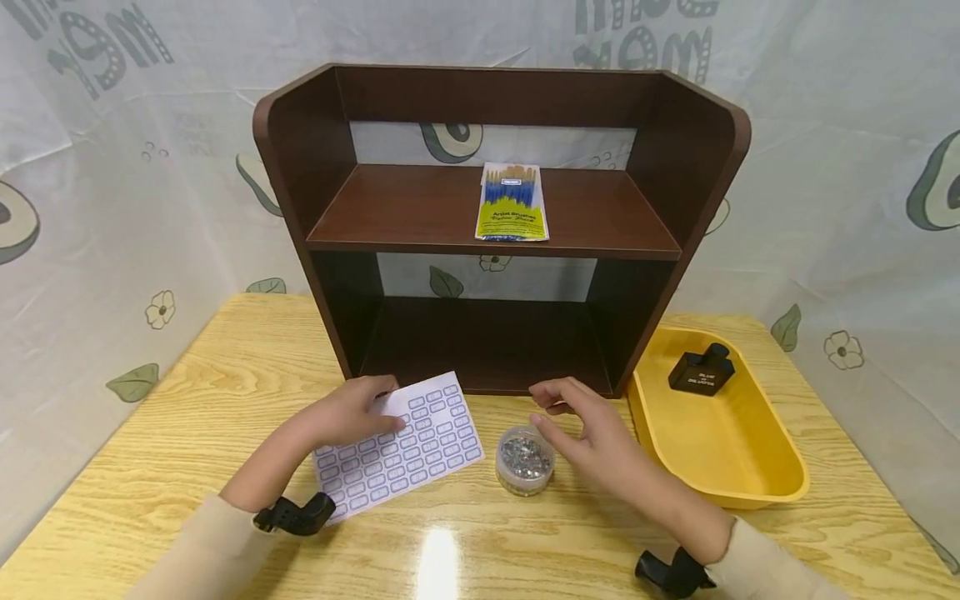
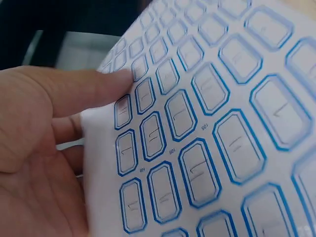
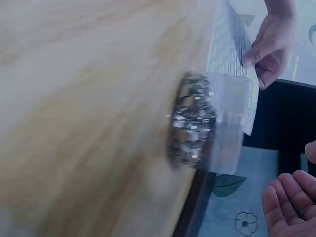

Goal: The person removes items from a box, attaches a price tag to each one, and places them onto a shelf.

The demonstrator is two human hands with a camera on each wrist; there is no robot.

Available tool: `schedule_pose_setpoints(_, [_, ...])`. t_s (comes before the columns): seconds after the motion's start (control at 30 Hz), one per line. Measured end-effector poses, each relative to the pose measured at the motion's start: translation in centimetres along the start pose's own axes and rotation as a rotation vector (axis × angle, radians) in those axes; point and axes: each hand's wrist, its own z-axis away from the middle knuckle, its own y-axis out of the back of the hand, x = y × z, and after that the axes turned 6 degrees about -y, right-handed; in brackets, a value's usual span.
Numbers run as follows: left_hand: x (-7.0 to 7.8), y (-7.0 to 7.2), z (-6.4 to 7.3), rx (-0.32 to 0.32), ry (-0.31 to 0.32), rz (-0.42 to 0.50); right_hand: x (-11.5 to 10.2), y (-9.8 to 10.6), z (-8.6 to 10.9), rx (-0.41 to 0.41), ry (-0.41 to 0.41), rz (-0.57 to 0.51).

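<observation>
My left hand [image 1: 360, 414] pinches a white sheet of blue-outlined labels [image 1: 420, 442] between thumb and fingers. In the left wrist view the thumb lies over the front of the label sheet [image 2: 197, 113], with handwritten marks inside the outlines. A round clear jar [image 1: 525, 461] of silvery pieces stands on the table to the right of the sheet. Just right of the jar hovers my right hand [image 1: 592, 429], fingers loosely bent and holding nothing. The right wrist view shows the jar [image 3: 195, 123] apart from the right fingertips [image 3: 291, 197].
A dark brown two-tier shelf [image 1: 495, 250] stands behind the hands. On its upper board lies a pack of artist brushes [image 1: 513, 202]. At right, a yellow tray [image 1: 720, 450] holds a black bottle [image 1: 701, 371]. All rest on a wooden table [image 1: 247, 367].
</observation>
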Motion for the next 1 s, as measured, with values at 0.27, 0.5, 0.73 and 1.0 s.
schedule_pose_setpoints(0.27, [2.0, 1.1, 0.0, 0.134, -0.192, 0.11, -1.5, 0.5, -1.4, 0.068, 0.098, -0.036])
schedule_pose_setpoints(0.5, [5.0, 1.0, 0.0, 0.163, -0.322, 0.194, -3.3, 0.4, -2.7, 0.07, 0.188, -0.138])
schedule_pose_setpoints(0.73, [6.8, 0.7, -0.2, 0.165, -0.449, 0.206, -4.1, -0.2, -3.3, 0.136, 0.305, -0.15])
schedule_pose_setpoints(1.0, [8.0, 0.4, 0.1, 0.175, -0.565, 0.131, -4.4, 0.0, -3.7, 0.167, 0.351, -0.135])
